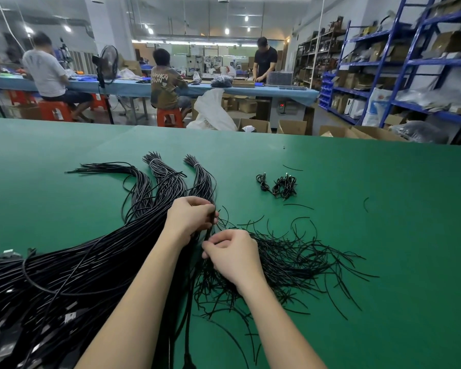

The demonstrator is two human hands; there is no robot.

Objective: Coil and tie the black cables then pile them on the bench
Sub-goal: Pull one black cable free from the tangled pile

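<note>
- Head view: the green bench point(357, 182) carries a large sheaf of black cables point(72, 283) at left – loose strands could snag the one being worked
- heap of thin black ties point(290, 259) under the right hand point(233, 258); its fingers pinch a tie, which may drag neighbours up
- left hand point(190, 218), fingers curled round a cable – a slack grip lets the coil spring open
- finished coils point(278, 183) lie well apart

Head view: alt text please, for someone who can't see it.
Both hands, left and right, pinch one black cable over a green bench. Loose cables lie left, ties right, and a few tied coils farther back.
</note>
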